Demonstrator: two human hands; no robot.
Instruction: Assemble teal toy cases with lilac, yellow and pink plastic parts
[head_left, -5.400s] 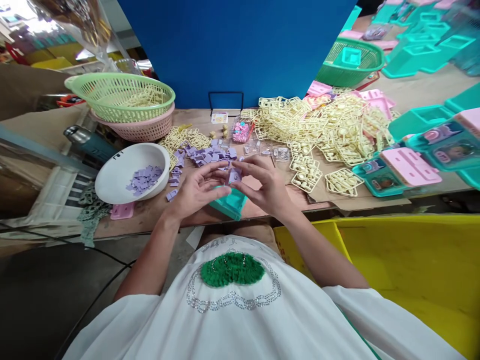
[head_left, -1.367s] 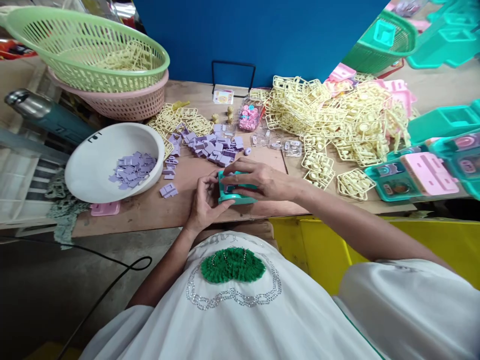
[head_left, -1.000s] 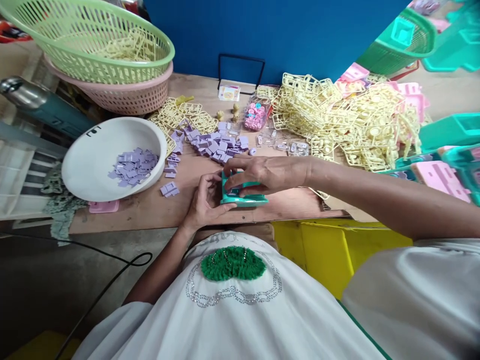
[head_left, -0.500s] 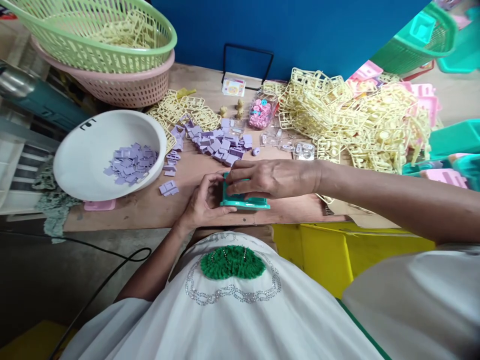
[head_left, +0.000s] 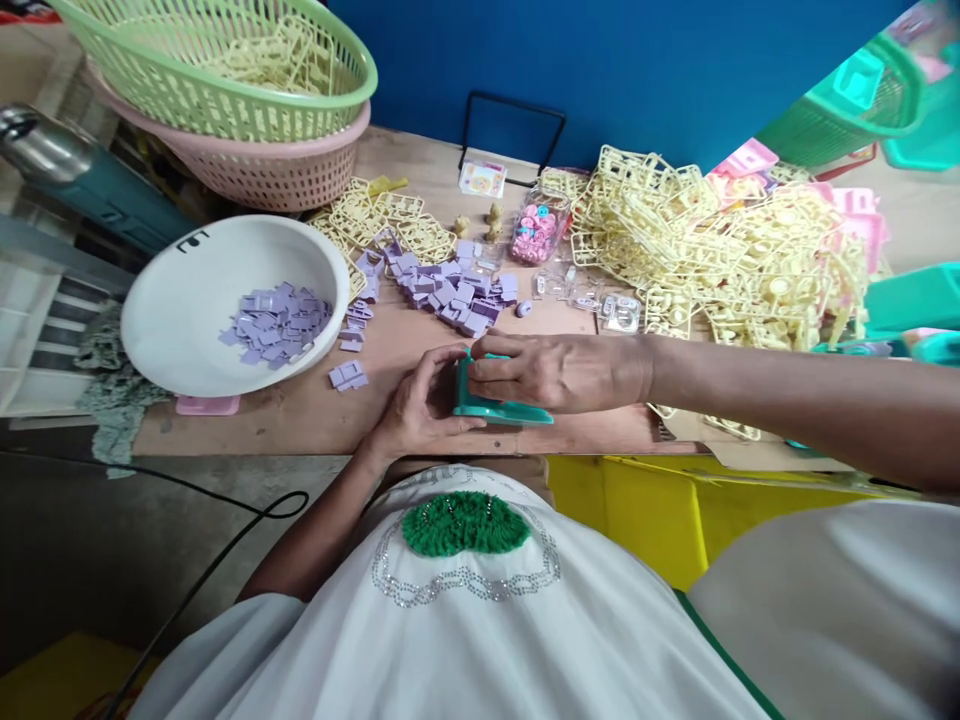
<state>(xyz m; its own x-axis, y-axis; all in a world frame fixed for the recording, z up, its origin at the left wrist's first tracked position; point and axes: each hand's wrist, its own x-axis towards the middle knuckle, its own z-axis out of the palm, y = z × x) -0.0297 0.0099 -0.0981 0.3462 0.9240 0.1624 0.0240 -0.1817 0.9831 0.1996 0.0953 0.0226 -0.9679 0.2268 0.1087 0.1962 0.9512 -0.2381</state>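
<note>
A teal plastic tray-like piece (head_left: 499, 410) is held tilted just above the table's front edge. My left hand (head_left: 420, 408) grips its left end, with the thumb along the near side and the fingers behind. Over the top of the piece lies my right hand (head_left: 536, 372), fingers bent and pressed together at its left part. Whatever those fingertips pinch is hidden beneath them. Beyond the hands, a heap of purple plastic parts (head_left: 450, 290) covers the table, and one purple part (head_left: 348, 376) lies apart to the left.
A white bowl (head_left: 172, 330) with purple parts stands left, below stacked green (head_left: 225, 110) and pink baskets (head_left: 285, 175). Cream plastic frames (head_left: 660, 230) are heaped back right. A bag of pink and blue pieces (head_left: 536, 230) and clear parts (head_left: 619, 312) lie mid-table. A blue panel (head_left: 525, 50) rises behind.
The teal piece has tilted a little in my hands. My right fingers have shifted slightly on it, still close together. The whole view has swung slightly left.
</note>
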